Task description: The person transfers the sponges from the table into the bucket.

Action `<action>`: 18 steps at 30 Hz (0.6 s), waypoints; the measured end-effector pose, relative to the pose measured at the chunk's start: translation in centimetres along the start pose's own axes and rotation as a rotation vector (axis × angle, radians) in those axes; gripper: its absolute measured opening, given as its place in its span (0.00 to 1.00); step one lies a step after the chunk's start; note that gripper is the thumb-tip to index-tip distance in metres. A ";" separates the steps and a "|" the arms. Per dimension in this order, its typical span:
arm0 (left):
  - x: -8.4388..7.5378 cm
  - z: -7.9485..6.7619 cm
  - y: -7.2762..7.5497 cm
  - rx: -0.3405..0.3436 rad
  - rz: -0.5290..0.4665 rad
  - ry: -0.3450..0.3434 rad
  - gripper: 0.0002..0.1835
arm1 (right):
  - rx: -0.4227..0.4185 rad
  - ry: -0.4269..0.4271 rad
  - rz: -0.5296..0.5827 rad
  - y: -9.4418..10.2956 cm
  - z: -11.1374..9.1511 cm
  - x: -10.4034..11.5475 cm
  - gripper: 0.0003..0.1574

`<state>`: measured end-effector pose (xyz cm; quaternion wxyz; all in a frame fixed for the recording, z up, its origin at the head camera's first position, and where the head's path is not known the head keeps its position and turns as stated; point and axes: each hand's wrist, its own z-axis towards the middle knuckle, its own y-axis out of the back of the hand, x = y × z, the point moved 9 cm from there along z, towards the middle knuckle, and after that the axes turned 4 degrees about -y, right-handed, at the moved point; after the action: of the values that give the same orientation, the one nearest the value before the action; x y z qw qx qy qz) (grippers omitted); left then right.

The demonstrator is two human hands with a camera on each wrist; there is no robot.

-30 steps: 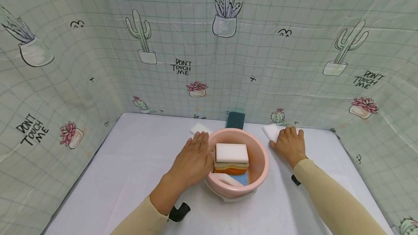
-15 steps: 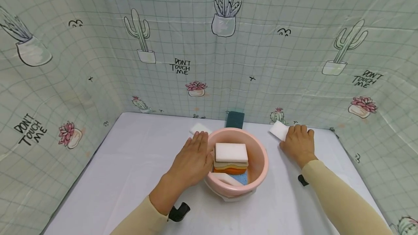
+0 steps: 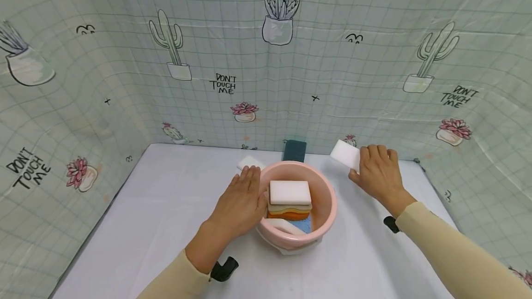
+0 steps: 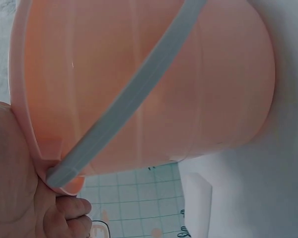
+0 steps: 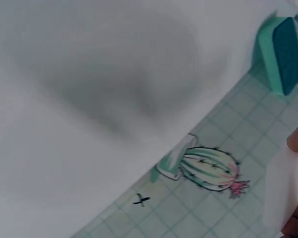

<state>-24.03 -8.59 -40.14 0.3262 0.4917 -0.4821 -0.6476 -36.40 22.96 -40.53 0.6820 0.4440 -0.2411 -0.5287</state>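
Note:
My left hand [image 3: 238,204] rests against the left rim of a pink bucket [image 3: 330,206], its fingers extended. In the left wrist view that hand [image 4: 12,173] touches the rim beside the end of the grey handle [image 4: 134,89]. Inside the bucket, a white sponge [image 3: 290,192] tops a stack with yellow and orange layers [image 3: 293,215]. Blue and white pieces lie in front of it. Right of the bucket, my right hand [image 3: 380,174] pinches a white sponge [image 3: 346,153] above the table; the right wrist view shows this sponge [image 5: 283,191] between thumb and fingers.
A dark green sponge [image 3: 294,151] stands at the table's back edge behind the bucket; the right wrist view shows its lighter green side. Another white sponge [image 3: 250,163] lies behind my left hand. A cactus-print curtain [image 3: 249,59] surrounds the white table [image 3: 174,183].
My right hand has moved right and lifted the white sponge off the table. The left hand stays at the bucket rim. The head view has shifted slightly.

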 end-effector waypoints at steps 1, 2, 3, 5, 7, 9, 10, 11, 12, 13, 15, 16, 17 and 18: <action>0.0 0.0 0.0 0.000 0.000 0.002 0.37 | -0.028 0.021 0.012 0.8 0.2 0.5 0.34; 0.0 0.0 0.0 0.000 0.002 0.003 0.37 | -0.052 0.040 0.026 1.7 0.4 1.1 0.33; 0.0 0.0 0.0 0.000 0.002 0.003 0.38 | -0.076 0.057 0.041 2.5 0.5 1.6 0.33; -0.1 0.0 0.0 -0.001 0.006 0.001 0.38 | -0.110 0.088 0.068 4.0 0.8 2.7 0.32; -0.1 0.0 0.1 -0.004 0.008 -0.002 0.37 | -0.134 0.116 0.089 5.3 1.1 3.9 0.33; 0.0 -0.1 0.1 -0.008 0.009 -0.006 0.37 | -0.146 0.138 0.103 6.4 1.4 5.1 0.34; 0.0 -0.1 0.1 -0.010 0.010 -0.008 0.37 | -0.148 0.150 0.107 6.9 1.5 5.8 0.34; 0.0 -0.1 0.2 -0.014 0.010 -0.012 0.37 | -0.146 0.161 0.109 7.3 1.5 6.4 0.35; 0.0 -0.1 0.2 -0.022 0.005 -0.017 0.37 | -0.143 0.174 0.110 7.7 1.5 7.0 0.35; -0.1 -0.1 0.2 -0.030 0.000 -0.021 0.37 | -0.139 0.187 0.114 8.0 1.5 7.6 0.36; -0.1 -0.1 0.3 -0.044 -0.013 -0.029 0.36 | -0.127 0.218 0.124 8.6 1.4 8.8 0.36; -0.1 -0.1 0.4 -0.049 -0.020 -0.032 0.36 | -0.118 0.235 0.132 8.8 1.3 9.4 0.37; -0.2 -0.1 0.4 -0.055 -0.027 -0.035 0.36 | -0.107 0.252 0.142 9.0 1.2 10.0 0.37; -0.2 0.0 0.4 -0.060 -0.034 -0.036 0.36 | -0.095 0.271 0.150 9.2 1.1 10.6 0.37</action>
<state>-23.95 -8.57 -39.68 0.3207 0.4782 -0.4599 -0.6760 -29.16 13.11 -33.61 0.7660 0.4593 -0.1539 -0.4226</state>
